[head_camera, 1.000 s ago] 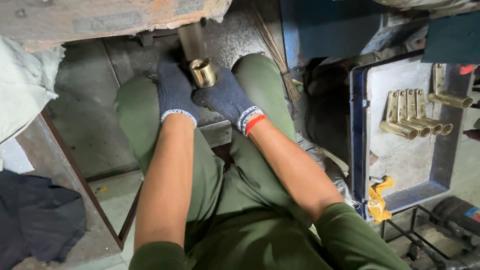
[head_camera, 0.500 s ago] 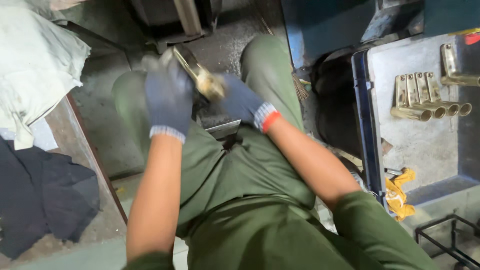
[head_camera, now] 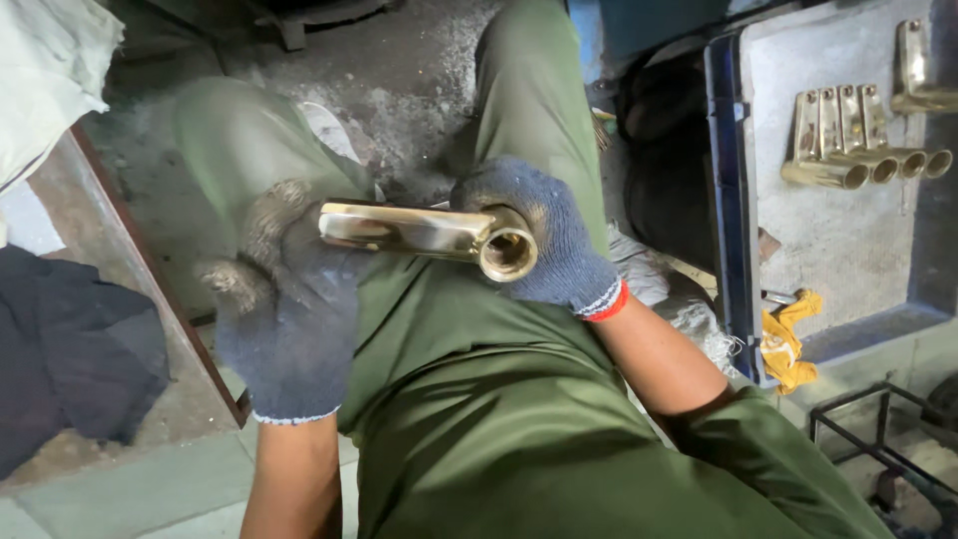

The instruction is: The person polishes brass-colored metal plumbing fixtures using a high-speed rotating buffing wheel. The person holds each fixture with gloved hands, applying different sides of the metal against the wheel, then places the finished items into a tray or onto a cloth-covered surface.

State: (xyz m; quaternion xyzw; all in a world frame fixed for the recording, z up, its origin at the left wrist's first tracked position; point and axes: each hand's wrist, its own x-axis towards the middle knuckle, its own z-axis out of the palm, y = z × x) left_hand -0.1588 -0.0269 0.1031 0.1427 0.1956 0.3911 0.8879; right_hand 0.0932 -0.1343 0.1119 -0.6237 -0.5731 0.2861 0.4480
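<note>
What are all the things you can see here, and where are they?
brass piece: one, shiny gold, held across the lap, round open end facing the camera
brass pieces: about five, gold, lying in a row in the tray at upper right
tray: one, grey inside with a blue rim, at the right
yellow rag: one, at the tray's lower corner
dark cloth: one, black, on the floor at left
pale cloth: one, whitish, top left
metal frame: one, black, bottom right
left hand: grey-blue glove, gripping the piece's flat end
right hand: blue glove with red cuff, holding the round end
</note>
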